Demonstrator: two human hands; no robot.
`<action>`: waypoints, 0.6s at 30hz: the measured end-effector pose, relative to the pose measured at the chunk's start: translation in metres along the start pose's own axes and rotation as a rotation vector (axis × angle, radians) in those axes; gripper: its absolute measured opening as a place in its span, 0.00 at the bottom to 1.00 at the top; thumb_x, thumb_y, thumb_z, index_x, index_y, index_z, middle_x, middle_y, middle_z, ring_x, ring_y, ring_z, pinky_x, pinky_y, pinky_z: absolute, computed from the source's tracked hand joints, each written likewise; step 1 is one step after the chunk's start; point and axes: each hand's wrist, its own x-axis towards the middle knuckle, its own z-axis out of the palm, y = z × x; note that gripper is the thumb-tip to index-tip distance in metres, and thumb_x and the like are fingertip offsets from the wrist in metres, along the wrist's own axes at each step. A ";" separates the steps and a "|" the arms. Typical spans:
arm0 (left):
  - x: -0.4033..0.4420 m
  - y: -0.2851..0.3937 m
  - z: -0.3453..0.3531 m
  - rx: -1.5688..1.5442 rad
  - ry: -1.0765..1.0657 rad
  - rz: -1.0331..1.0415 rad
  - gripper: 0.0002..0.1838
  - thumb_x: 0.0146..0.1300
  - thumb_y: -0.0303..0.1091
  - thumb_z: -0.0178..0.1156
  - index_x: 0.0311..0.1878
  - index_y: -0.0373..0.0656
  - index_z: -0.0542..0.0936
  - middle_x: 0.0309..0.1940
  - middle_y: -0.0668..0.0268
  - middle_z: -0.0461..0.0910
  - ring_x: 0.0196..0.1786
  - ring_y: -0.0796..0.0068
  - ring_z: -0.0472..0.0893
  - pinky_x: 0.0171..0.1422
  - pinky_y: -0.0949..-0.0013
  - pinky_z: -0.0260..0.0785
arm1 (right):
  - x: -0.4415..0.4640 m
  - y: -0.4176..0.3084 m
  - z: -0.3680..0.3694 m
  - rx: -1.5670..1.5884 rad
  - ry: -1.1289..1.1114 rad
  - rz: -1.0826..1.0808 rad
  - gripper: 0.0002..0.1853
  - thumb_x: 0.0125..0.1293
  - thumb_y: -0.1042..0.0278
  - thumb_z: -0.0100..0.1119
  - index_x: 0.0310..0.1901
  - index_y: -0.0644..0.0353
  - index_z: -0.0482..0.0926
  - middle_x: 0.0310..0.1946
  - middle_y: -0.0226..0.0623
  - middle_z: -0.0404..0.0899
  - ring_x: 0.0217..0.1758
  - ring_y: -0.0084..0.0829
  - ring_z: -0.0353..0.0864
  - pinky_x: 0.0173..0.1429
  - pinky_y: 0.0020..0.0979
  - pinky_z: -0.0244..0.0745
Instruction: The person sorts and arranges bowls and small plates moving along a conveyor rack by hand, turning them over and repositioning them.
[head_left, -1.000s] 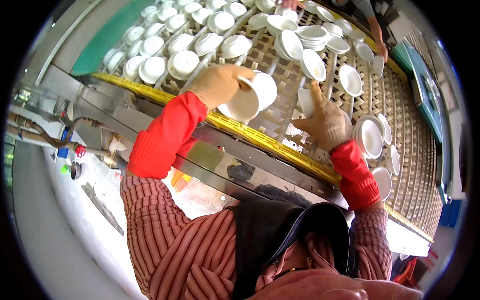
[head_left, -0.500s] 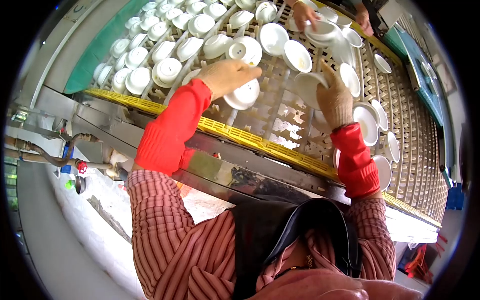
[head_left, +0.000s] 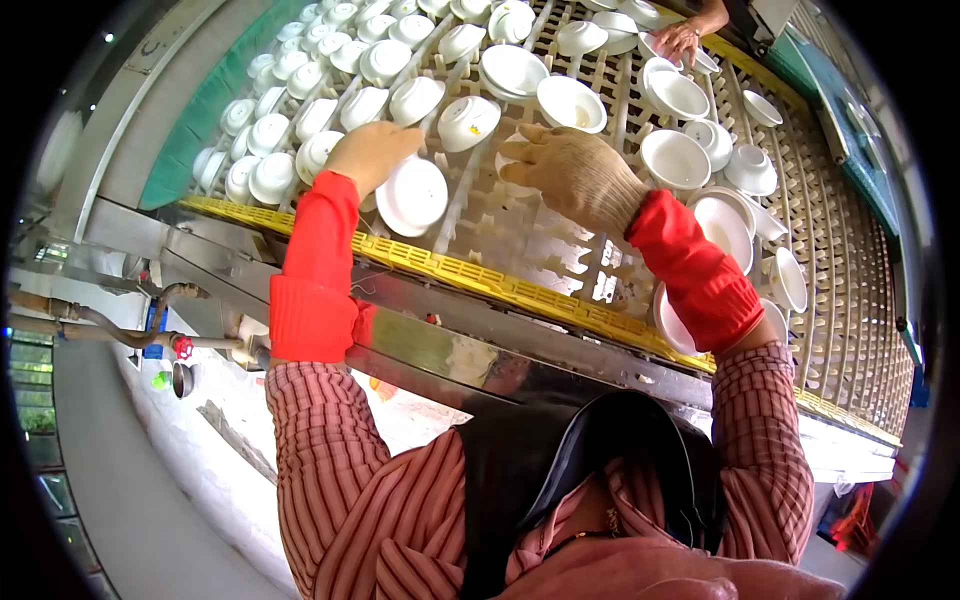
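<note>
My left hand (head_left: 372,155), gloved and with its fingers together, is closed on the upper left edge of an upside-down white bowl (head_left: 412,195) near the yellow belt edge. To its right, my gloved right hand (head_left: 575,172) reaches left over the belt, its fingers bent over another white bowl (head_left: 508,168) that they largely hide. An upside-down bowl with a yellow mark (head_left: 468,123) lies between and beyond my hands. Just beyond my right hand, a bowl (head_left: 571,104) rests with its hollow side up.
Many upside-down bowls (head_left: 270,134) stand in rows at the left of the slatted belt (head_left: 840,300). Loose and stacked bowls (head_left: 722,228) lie around my right forearm. A co-worker's hand (head_left: 680,40) touches bowls at the far side. A yellow strip (head_left: 470,277) edges the belt.
My left hand has moved left with a bowl that now lies base up. My right hand has moved left with its bowl. The co-worker's hands have shifted among the far bowls.
</note>
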 end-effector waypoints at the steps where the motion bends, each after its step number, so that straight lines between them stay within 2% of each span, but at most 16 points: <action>1: -0.003 0.007 -0.002 0.073 0.071 -0.120 0.24 0.79 0.50 0.60 0.60 0.38 0.88 0.52 0.49 0.91 0.58 0.45 0.89 0.58 0.52 0.79 | -0.005 0.002 -0.001 0.137 0.031 0.088 0.35 0.70 0.70 0.72 0.78 0.47 0.77 0.70 0.41 0.85 0.78 0.39 0.81 0.82 0.43 0.78; 2: -0.007 0.018 -0.003 0.139 0.145 -0.244 0.25 0.79 0.52 0.59 0.58 0.38 0.88 0.51 0.49 0.91 0.57 0.43 0.88 0.56 0.52 0.78 | -0.006 0.009 -0.010 0.202 0.099 0.184 0.32 0.70 0.67 0.72 0.76 0.48 0.78 0.67 0.41 0.86 0.74 0.41 0.83 0.78 0.45 0.80; 4: -0.013 0.053 0.001 0.166 0.305 -0.131 0.26 0.78 0.54 0.60 0.58 0.38 0.87 0.50 0.48 0.91 0.56 0.40 0.87 0.56 0.49 0.78 | -0.015 0.020 -0.024 0.356 0.229 0.394 0.27 0.72 0.61 0.73 0.71 0.51 0.81 0.60 0.41 0.88 0.65 0.45 0.88 0.71 0.49 0.84; 5: -0.011 0.072 0.005 0.186 0.382 -0.067 0.27 0.78 0.56 0.61 0.57 0.38 0.86 0.49 0.48 0.91 0.55 0.39 0.87 0.55 0.48 0.77 | -0.012 0.029 -0.010 0.271 0.403 0.410 0.29 0.71 0.53 0.75 0.70 0.52 0.82 0.60 0.41 0.89 0.62 0.46 0.89 0.65 0.47 0.84; 6: -0.004 0.087 0.011 0.220 0.439 0.080 0.26 0.77 0.55 0.65 0.55 0.38 0.85 0.47 0.47 0.90 0.53 0.36 0.86 0.55 0.43 0.77 | -0.008 0.036 0.003 0.227 0.361 0.441 0.28 0.72 0.51 0.73 0.69 0.53 0.82 0.58 0.43 0.90 0.61 0.47 0.90 0.64 0.48 0.85; 7: 0.008 0.095 0.023 0.298 0.503 0.218 0.21 0.73 0.52 0.69 0.51 0.41 0.86 0.46 0.50 0.90 0.53 0.41 0.86 0.58 0.46 0.78 | -0.005 0.041 0.010 0.179 0.317 0.472 0.27 0.74 0.50 0.71 0.68 0.54 0.83 0.57 0.45 0.91 0.59 0.47 0.91 0.62 0.49 0.86; 9: 0.040 0.109 0.034 0.561 0.611 0.585 0.18 0.70 0.49 0.72 0.53 0.46 0.88 0.47 0.55 0.91 0.55 0.51 0.87 0.66 0.54 0.76 | -0.004 0.056 0.033 0.260 0.160 0.503 0.24 0.75 0.49 0.68 0.65 0.55 0.85 0.53 0.48 0.92 0.56 0.49 0.92 0.60 0.50 0.87; 13: 0.109 0.119 0.063 0.909 0.475 0.494 0.18 0.67 0.50 0.73 0.54 0.50 0.92 0.48 0.60 0.91 0.58 0.60 0.87 0.74 0.58 0.69 | -0.001 0.060 0.041 0.266 -0.007 0.583 0.22 0.77 0.47 0.64 0.60 0.55 0.88 0.47 0.53 0.92 0.54 0.52 0.93 0.58 0.52 0.87; 15: 0.140 0.113 0.075 0.974 0.350 0.372 0.19 0.69 0.51 0.72 0.53 0.49 0.94 0.47 0.60 0.92 0.57 0.62 0.88 0.76 0.58 0.67 | -0.005 0.059 0.036 0.420 0.091 0.664 0.23 0.79 0.46 0.61 0.60 0.55 0.89 0.45 0.53 0.92 0.50 0.52 0.93 0.56 0.51 0.88; 16: 0.135 0.123 0.064 0.864 0.180 0.329 0.20 0.73 0.55 0.68 0.48 0.49 0.95 0.47 0.57 0.93 0.56 0.57 0.89 0.71 0.55 0.72 | -0.009 0.058 0.026 0.546 0.109 0.739 0.24 0.79 0.46 0.60 0.61 0.56 0.89 0.45 0.54 0.92 0.49 0.52 0.93 0.55 0.50 0.88; 17: 0.135 0.125 0.062 0.779 0.181 0.266 0.21 0.74 0.57 0.67 0.47 0.49 0.95 0.48 0.56 0.93 0.56 0.55 0.90 0.69 0.53 0.74 | -0.015 0.054 0.014 0.678 0.124 0.815 0.24 0.79 0.46 0.60 0.62 0.56 0.89 0.45 0.54 0.92 0.48 0.53 0.93 0.55 0.50 0.88; 18: 0.134 0.127 0.060 0.693 0.178 0.205 0.23 0.74 0.59 0.67 0.47 0.49 0.95 0.48 0.54 0.93 0.55 0.53 0.90 0.66 0.51 0.76 | -0.027 0.051 0.001 0.751 0.150 0.842 0.26 0.81 0.47 0.60 0.61 0.63 0.88 0.44 0.53 0.93 0.47 0.50 0.94 0.50 0.48 0.89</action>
